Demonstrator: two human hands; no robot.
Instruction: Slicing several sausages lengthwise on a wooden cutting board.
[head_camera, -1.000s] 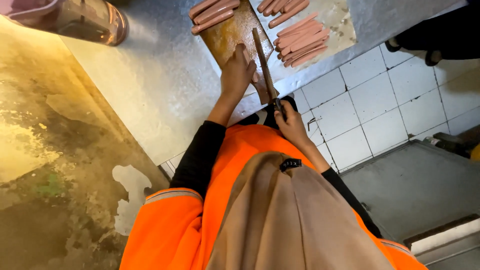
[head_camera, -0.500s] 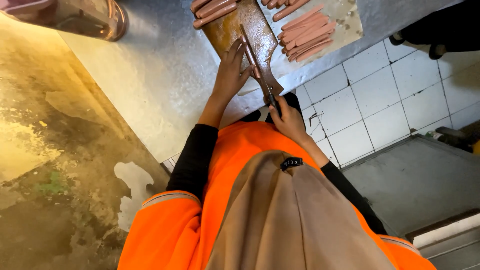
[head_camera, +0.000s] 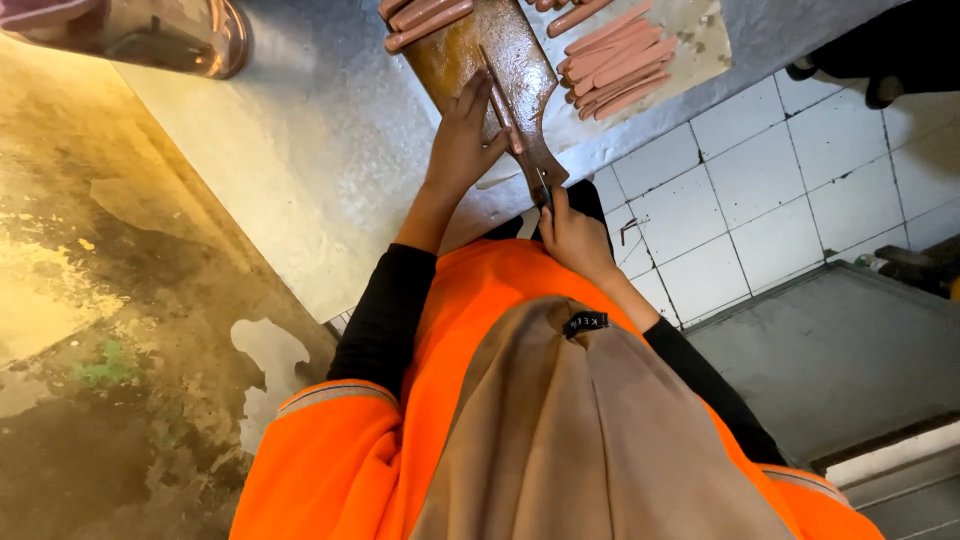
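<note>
The view looks down over an orange jacket with black sleeves and a brown head covering toward a grey metal counter (head_camera: 300, 170) at twelve o'clock. On it lies a dark wooden cutting board (head_camera: 500, 50), its narrow end pointing back toward the person.

The left hand (head_camera: 462, 140) rests on the board's near end, fingers spread and pressed flat beside a single sausage (head_camera: 503, 108) that lies lengthwise on the wood — the fingertips touch its left edge, holding it in place. The right hand (head_camera: 572, 235), at about five o'clock from the left one, is closed around the dark handle of a knife (head_camera: 520, 130). The blade runs from that grip up toward eleven o'clock along the sausage, lying against it; whether the edge has entered the meat cannot be told.

The two hands are apart, one on the board and one just off its near tip at the counter's edge.

At one o'clock from the board, a pile of pink sausages (head_camera: 615, 60) lies on a pale sheet (head_camera: 700, 45). More sausages (head_camera: 420, 15) sit at the board's far left corner, at eleven o'clock — partly cut off by the frame. A glass jar (head_camera: 150, 35) lies at the far upper left, at ten o'clock. White tiles (head_camera: 760, 190) cover the floor at three o'clock.
</note>
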